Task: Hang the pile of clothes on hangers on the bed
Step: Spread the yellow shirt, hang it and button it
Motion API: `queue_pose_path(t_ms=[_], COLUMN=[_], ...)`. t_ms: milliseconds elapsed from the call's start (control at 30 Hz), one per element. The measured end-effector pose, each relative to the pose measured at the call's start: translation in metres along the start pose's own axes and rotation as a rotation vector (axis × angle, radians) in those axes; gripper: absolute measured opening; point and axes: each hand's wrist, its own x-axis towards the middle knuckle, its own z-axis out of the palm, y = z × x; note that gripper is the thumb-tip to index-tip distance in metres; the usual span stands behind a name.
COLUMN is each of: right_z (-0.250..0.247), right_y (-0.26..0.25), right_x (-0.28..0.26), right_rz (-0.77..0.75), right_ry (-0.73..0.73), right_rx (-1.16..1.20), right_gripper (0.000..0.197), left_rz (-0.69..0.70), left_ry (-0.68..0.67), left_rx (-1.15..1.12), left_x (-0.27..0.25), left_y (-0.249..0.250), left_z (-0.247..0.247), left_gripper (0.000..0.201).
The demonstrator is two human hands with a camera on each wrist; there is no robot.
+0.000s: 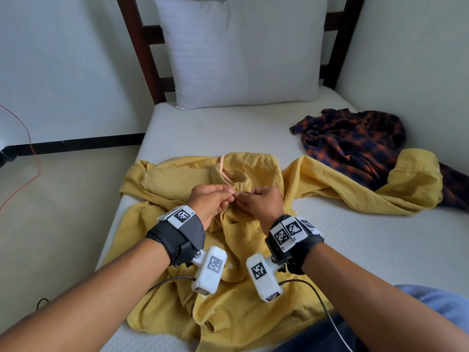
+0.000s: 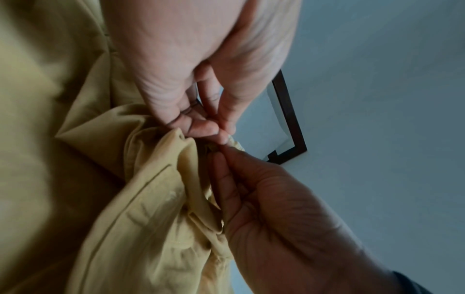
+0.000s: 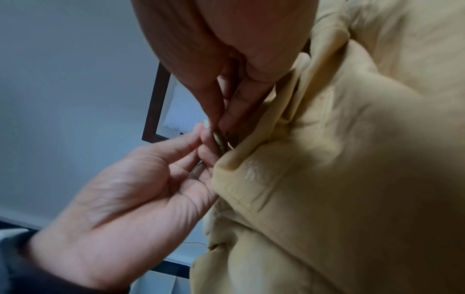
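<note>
A yellow button-up shirt lies spread on the bed, collar away from me. A pale pink hanger shows at the collar opening; the rest of it is hidden inside the shirt. My left hand and right hand meet just below the collar, and each pinches an edge of the shirt front. In the left wrist view the left hand pinches the yellow fabric against the right hand. In the right wrist view the right hand and left hand grip the same fold of the shirt.
A crumpled orange-and-navy plaid shirt lies at the right of the white mattress, with a yellow sleeve draped over it. A white pillow leans on the dark wooden headboard. An orange cable crosses the floor at left.
</note>
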Motion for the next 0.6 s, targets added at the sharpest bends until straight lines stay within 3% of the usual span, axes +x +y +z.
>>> queue_pose_path(t_ms=[133,600], right_z=[0.001,-0.004], right_y=[0.0,-0.001], right_x=[-0.001,0.001], right_rz=[0.019,0.09], right_ry=[-0.046,-0.144], right_rx=[0.135,0.366], right_gripper=[0.027,0.027], left_rz=[0.021,0.191], left_ry=[-0.013,0.052], left_rx=[-0.017,0.084], left_x=[0.001,-0.002], left_y=[0.003,-0.007], left_z=[-0.001,0.003], left_gripper=[0.004,0.009])
